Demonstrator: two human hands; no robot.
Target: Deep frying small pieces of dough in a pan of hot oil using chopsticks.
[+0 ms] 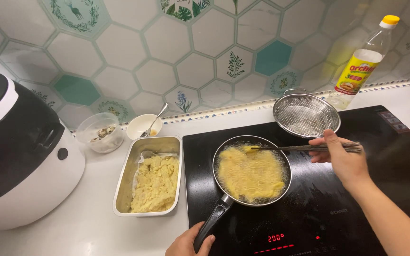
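A frying pan (252,173) sits on the left part of a black induction cooktop (385,189) set into a white counter (72,237), its dark handle (213,223) pointing toward the near edge. The left hand (188,242) is wrapped around the end of that handle at the counter's near edge. The right hand (340,156) pinches a pair of dark chopsticks (309,148), held level over the cooktop, their tips touching the far rim side of the yellow batter (250,175) that fills the pan and bubbles at its edges.

Bare glass lies open to the right of the pan and along the near edge, where red digits glow on the control strip. A round wire-mesh strainer (305,115) rests at the cooktop's far edge, just beyond the chopsticks. Just left of the cooktop stands a rectangular steel tray (122,185) holding pale yellow mash. Beyond it, near the hexagon-tiled wall, are a clear tub (101,132) of small speckled eggs and a small white bowl (144,125) with a spoon. A black-and-white rice cooker (20,151) takes up the counter's left end; an oil bottle (362,61) with a yellow cap stands at the far right.
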